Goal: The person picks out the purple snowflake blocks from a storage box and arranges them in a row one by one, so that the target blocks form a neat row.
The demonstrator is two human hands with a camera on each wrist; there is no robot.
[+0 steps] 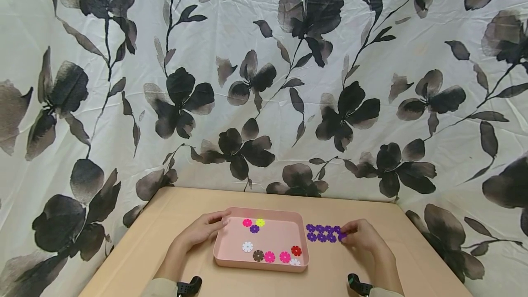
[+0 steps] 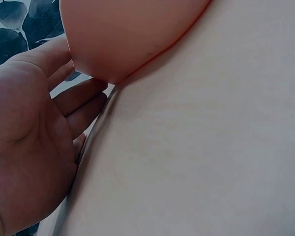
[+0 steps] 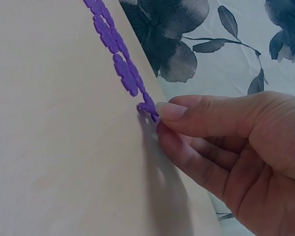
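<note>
A pink tray (image 1: 264, 214) lies on the table, with several flower-shaped plastic discs in it: pink, yellow, purple, white, brown and red. My left hand (image 1: 203, 229) holds the tray's left side near its far corner; in the left wrist view the fingers lie against the tray's outer wall (image 2: 132, 34). To the right of the tray, purple discs (image 1: 321, 229) form two rows laid edge to edge. At the right end of the near row, my right hand (image 1: 363, 235) pinches a purple disc (image 3: 146, 108) between thumb and fingertips, tilted up from the table.
The light wooden table (image 1: 181, 205) ends at a white cloth (image 1: 288, 118) with dark printed flowers, hanging behind and around it. A dark band (image 1: 189, 285) is on the left wrist and another band (image 1: 359, 284) on the right.
</note>
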